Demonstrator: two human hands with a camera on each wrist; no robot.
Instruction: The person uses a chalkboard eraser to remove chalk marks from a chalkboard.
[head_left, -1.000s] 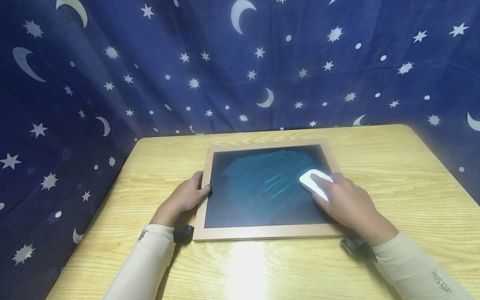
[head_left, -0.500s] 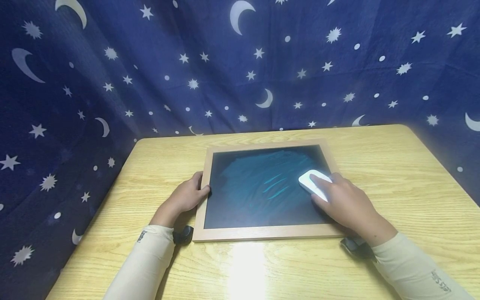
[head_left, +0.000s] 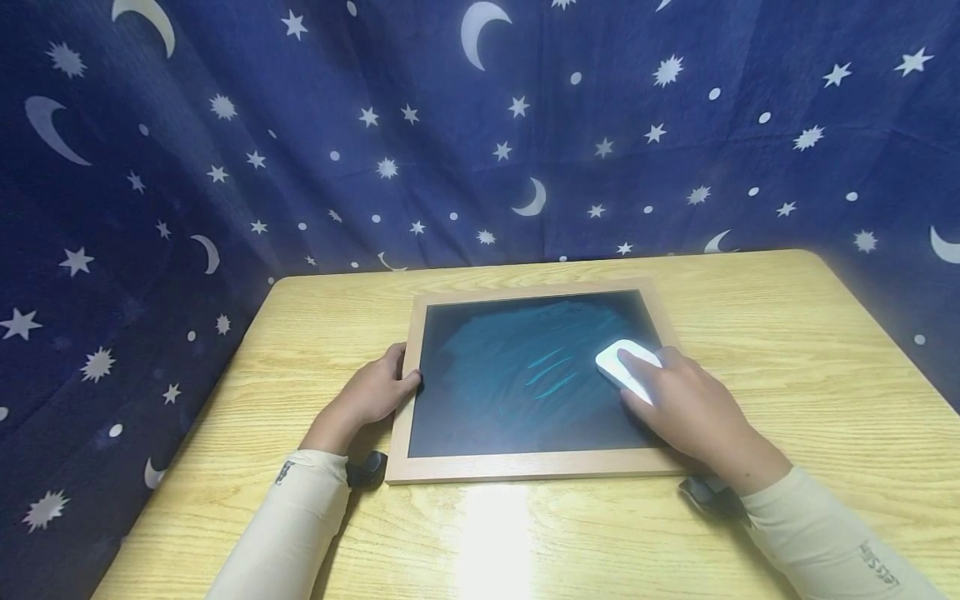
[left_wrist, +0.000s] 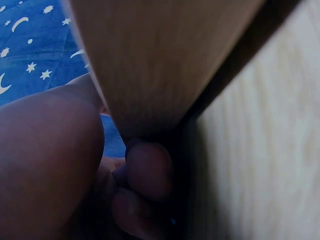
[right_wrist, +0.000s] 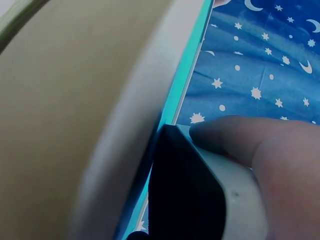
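A blackboard (head_left: 487,408) in a light wooden frame lies on the table, smeared with teal chalk and marked by several brighter strokes near its middle. My left hand (head_left: 375,387) grips the frame's left side, thumb on top and fingers beneath; the left wrist view shows fingertips (left_wrist: 148,170) curled under the wooden edge. On the board's right part, my right hand (head_left: 693,408) holds a white chalkboard eraser (head_left: 618,358) with a dark felt underside (right_wrist: 182,195). Thumb and forefinger lie along the eraser, and its far end is hidden under the palm.
The board rests on a pale wood-grain table (head_left: 810,350). A navy curtain (head_left: 420,92) with moons and stars hangs behind the table and along its sides. Black wrist cameras (head_left: 367,471) sit by both cuffs. Glare shines on the table's front.
My right hand and the eraser have shifted very slightly to the left. The left hand, the board and the chalk strokes look the same.
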